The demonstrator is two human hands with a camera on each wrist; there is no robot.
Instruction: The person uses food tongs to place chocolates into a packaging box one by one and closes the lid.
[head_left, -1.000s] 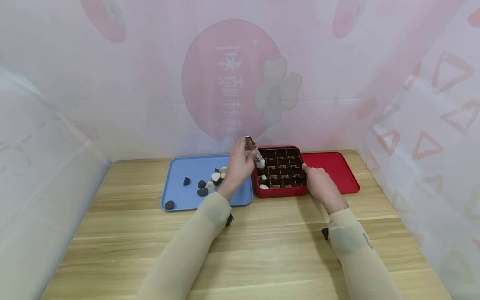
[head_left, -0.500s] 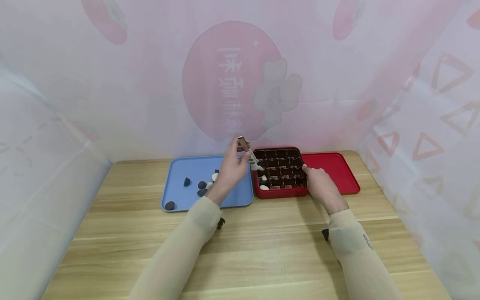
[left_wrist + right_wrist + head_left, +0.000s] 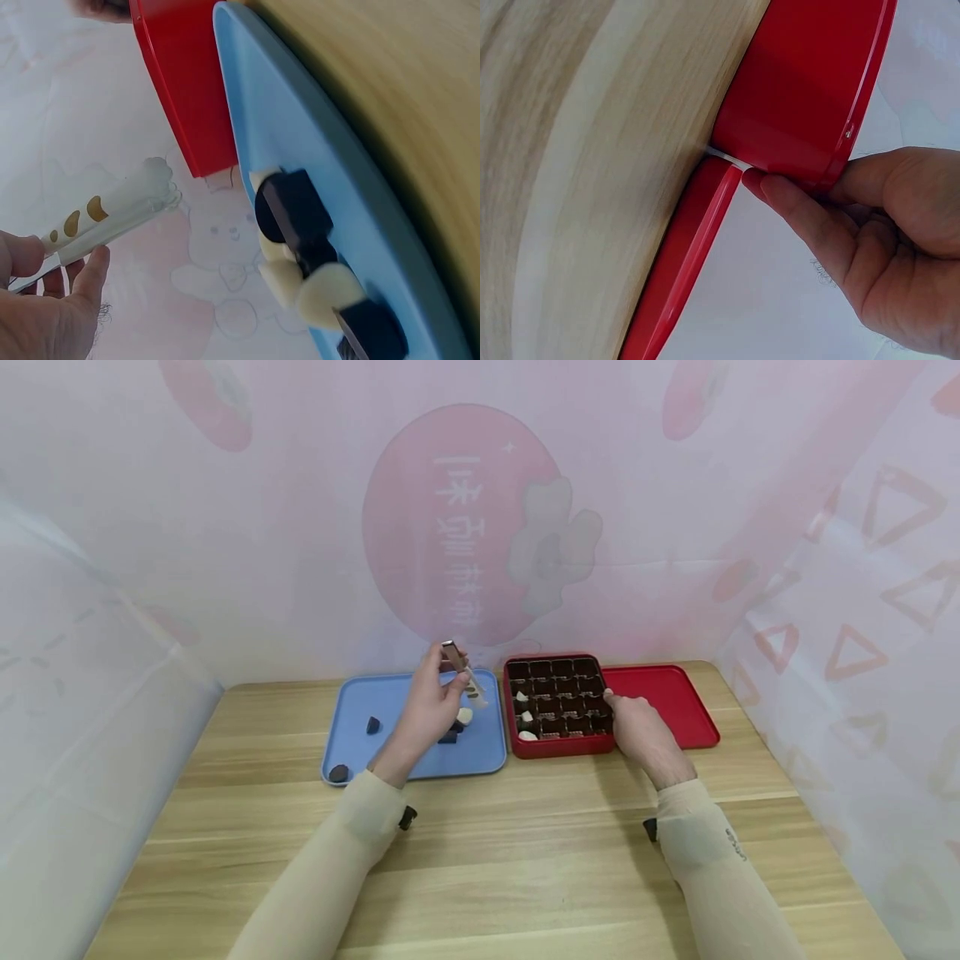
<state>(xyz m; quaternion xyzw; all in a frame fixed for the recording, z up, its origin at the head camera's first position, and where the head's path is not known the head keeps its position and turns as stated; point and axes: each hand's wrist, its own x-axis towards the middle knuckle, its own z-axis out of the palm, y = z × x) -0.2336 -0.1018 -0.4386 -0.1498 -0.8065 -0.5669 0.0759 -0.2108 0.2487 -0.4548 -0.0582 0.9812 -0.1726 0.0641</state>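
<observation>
From where I stand, the left hand (image 3: 424,712) is raised over the blue tray (image 3: 354,703), thumb and fingers pinching a pair of tongs (image 3: 476,690). The tongs slant down and away from those fingertips, their pale tips above the tray's edge on the box side; I can't tell whether the tips meet. Just under the tongs, below the left fingers, a huddle of chocolates lies on the tray, among them a pale one (image 3: 465,717) and a dark block (image 3: 447,737); the hand and wrist may hide more from me. Out to the left of those fingers a dark chocolate (image 3: 372,725) sits alone, and nearer the person, by the tray's corner, is a brown round (image 3: 339,772).

The right hand (image 3: 647,732) grips the red box (image 3: 562,746) by its right side, fingers bent in close, one fingertip low against the outer wall. To the left of that grip, across the dark compartments, three pale-topped sweets (image 3: 527,717) stand in the column nearest the left hand, toward the person's end. Right beside the right hand, on its outer side, a red lid (image 3: 675,702) lies flat on the wooden table (image 3: 517,843).
</observation>
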